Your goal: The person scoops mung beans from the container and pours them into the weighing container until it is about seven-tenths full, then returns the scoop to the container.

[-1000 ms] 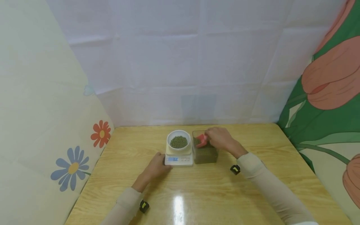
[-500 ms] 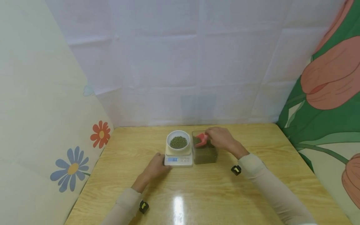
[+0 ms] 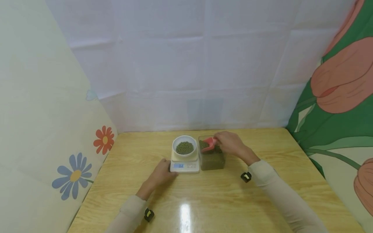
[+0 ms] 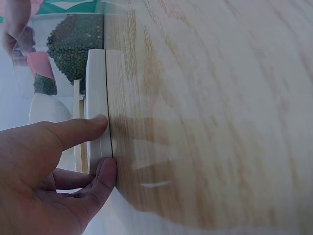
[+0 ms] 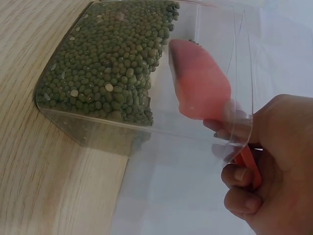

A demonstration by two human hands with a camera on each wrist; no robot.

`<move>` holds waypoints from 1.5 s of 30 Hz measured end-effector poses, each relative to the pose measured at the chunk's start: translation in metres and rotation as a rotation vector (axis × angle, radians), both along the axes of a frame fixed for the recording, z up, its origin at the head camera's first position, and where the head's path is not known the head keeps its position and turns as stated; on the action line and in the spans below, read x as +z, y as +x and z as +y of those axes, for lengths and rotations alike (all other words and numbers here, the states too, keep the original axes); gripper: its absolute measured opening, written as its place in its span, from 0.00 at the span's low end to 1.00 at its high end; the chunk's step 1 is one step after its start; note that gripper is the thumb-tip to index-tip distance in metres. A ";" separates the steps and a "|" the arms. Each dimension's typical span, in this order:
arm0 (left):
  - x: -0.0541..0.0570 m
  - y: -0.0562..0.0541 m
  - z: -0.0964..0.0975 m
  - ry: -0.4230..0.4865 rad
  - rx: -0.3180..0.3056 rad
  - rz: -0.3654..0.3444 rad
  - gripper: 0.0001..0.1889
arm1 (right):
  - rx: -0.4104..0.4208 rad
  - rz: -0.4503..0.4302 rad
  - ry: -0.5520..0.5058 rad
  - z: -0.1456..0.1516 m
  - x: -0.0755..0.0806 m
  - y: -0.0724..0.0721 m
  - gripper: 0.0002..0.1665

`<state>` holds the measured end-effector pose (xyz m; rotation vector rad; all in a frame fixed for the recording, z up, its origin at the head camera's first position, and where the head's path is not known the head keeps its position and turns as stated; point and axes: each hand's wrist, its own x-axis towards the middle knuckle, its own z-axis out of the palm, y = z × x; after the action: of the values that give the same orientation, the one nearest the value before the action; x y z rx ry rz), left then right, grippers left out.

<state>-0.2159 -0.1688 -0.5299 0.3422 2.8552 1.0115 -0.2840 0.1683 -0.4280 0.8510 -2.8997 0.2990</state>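
My left hand (image 3: 161,172) holds the left front corner of a white kitchen scale (image 3: 191,169), with the thumb along its front edge. On the scale sits a white bowl (image 3: 176,142) with a heap of green mung beans (image 3: 185,148). Right beside it stands a clear plastic container (image 3: 212,163), with more mung beans (image 5: 105,63) banked towards one end. My right hand (image 3: 230,144) grips the handle of a red scoop (image 5: 203,81) inside the container. Some beans show at the scoop's mouth in the left wrist view. The scale's lit display is too small to read surely.
Everything stands on a wood-grain table (image 3: 131,145). A pale cloth (image 3: 163,64) hangs behind it, and printed flower panels (image 3: 344,77) flank both sides. Black wrist devices (image 3: 246,177) sit below each cuff.
The right hand and the scoop have shifted only slightly inside the container. My left hand stays at the scale's corner. The display digits appear to have changed.
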 end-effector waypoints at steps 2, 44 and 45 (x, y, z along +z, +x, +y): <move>0.001 0.000 0.000 0.005 0.001 -0.004 0.21 | 0.000 0.002 -0.005 0.001 0.000 0.000 0.14; 0.004 0.002 0.001 0.025 0.001 -0.018 0.20 | -0.022 -0.012 -0.107 0.013 0.000 0.002 0.12; 0.004 0.002 0.001 0.027 0.001 -0.022 0.20 | -0.022 -0.010 -0.109 0.013 0.000 0.002 0.12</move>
<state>-0.2136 -0.1681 -0.5260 0.3294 2.8256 1.0482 -0.2816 0.1816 -0.4283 0.8023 -2.8695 0.4557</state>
